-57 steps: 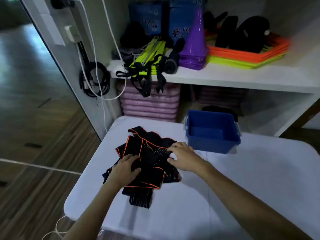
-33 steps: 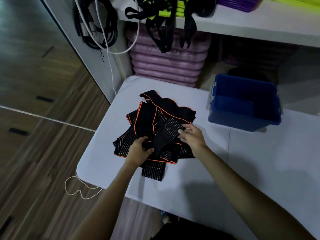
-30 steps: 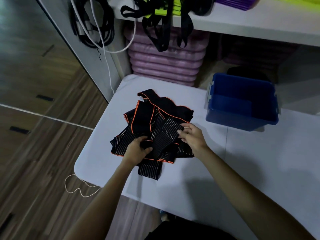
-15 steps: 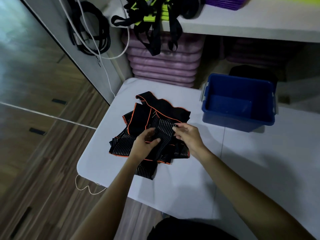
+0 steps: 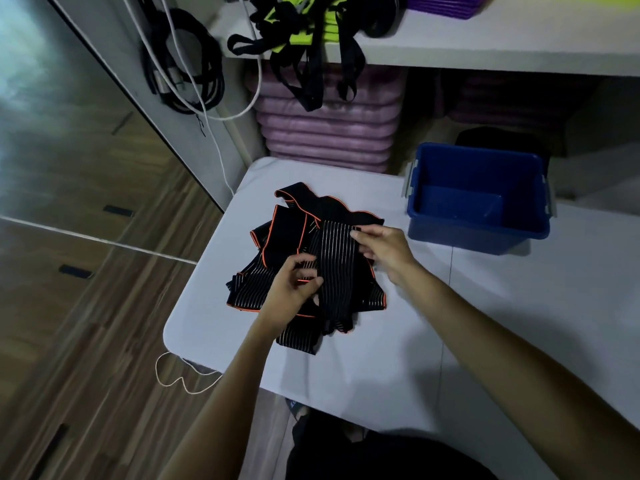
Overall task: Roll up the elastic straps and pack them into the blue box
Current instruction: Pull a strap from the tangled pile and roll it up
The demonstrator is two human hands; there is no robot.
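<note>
Head view: the left hand [image 5: 294, 285] and right hand [image 5: 384, 245] each pinch one striped strap [image 5: 337, 252] between them; soft, light, floppy — best gripped at an end.

1. Single view only, head-worn, wide-angle; no second view to overlap.
2. Looks forward and steeply down onto white table [image 5: 519, 323], near, at arm's reach.
3. Forearms enter from bottom edge; shelf [image 5: 485, 46] at top, wooden floor [image 5: 86, 306] along left.
4. Straight edges bowed toward frame borders.
</note>
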